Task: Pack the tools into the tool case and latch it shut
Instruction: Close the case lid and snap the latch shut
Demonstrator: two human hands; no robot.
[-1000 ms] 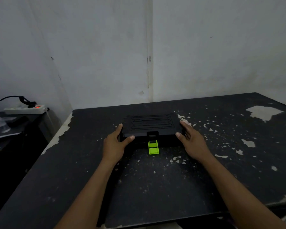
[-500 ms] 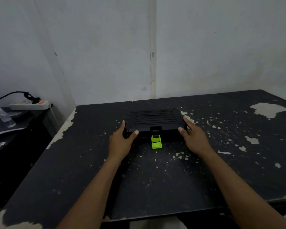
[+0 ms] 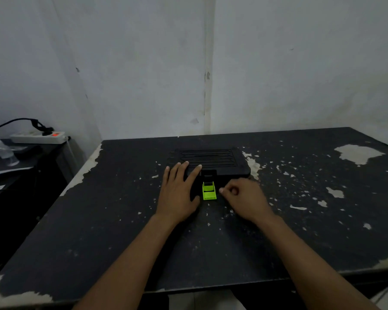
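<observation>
Two hands reach over a worn black surface (image 3: 121, 220) toward a closed black tool case (image 3: 213, 162) that lies flat near the far middle, close to the wall. The left hand (image 3: 177, 193) is spread open, palm down, its fingers (image 3: 194, 173) resting on the near left part of the case lid while the heel of the hand sits lower, by the case's near edge. The right hand (image 3: 244, 198) is loosely curled, the fingers folded in toward the palm, holding nothing; it sits on the surface just right of a bright green latch (image 3: 208, 191). That latch hangs open from the middle of the case's near side, folded down and lying toward the viewer, between the two hands. Whether the right fingertips touch the latch cannot be told. Off to the far left, on a lower dark shelf, a white power strip (image 3: 38, 137) shows a red light.
</observation>
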